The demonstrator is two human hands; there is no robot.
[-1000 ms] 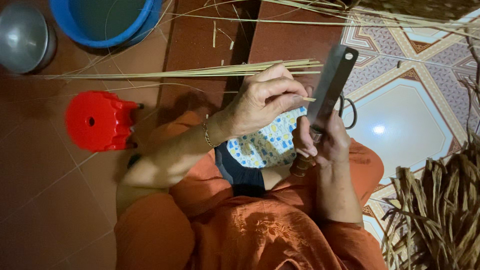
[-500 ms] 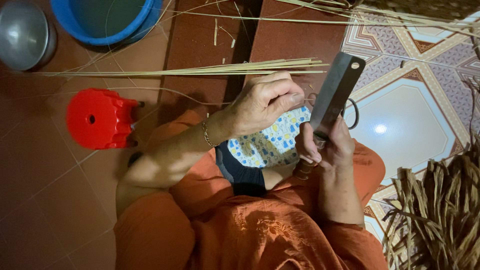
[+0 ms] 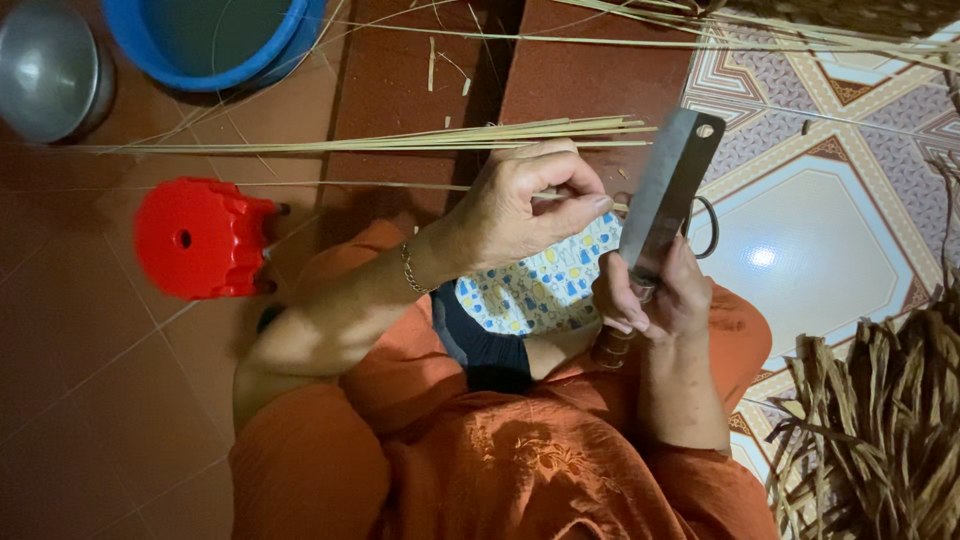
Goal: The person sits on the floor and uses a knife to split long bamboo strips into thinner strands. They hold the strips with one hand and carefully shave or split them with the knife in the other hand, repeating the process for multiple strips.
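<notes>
Pale split cane is the material in hand: the left hand (image 3: 530,205) is closed in a pinch on a thin cane strip (image 3: 300,184), thumb and forefinger meeting at its near end, just beside the blade. The right hand (image 3: 650,295) is wrapped tight around the handle of a heavy flat-ended knife (image 3: 672,190), blade pointing up and away from the body, its edge touching or very close to the pinched strip; which of the two cannot be told. A dark ring (image 3: 706,228) hangs beside the knife, right of the blade.

Beneath both hands lies a patterned cloth (image 3: 540,290) across the lap of an orange garment. Beyond the left hand, a bundle of cane strips (image 3: 420,138) rests on the floor (image 3: 90,400). Further left stands a red plastic stool (image 3: 200,238); beyond it a blue basin (image 3: 215,40) and a grey metal bowl (image 3: 45,70). Right of the right hand, a heap of dried leaves (image 3: 880,430).

Risk, as judged: the left fingertips sit close to the edge; a slip of the strip or a snag in the grain could bring the blade onto them. Lighting is dim, which adds to this
</notes>
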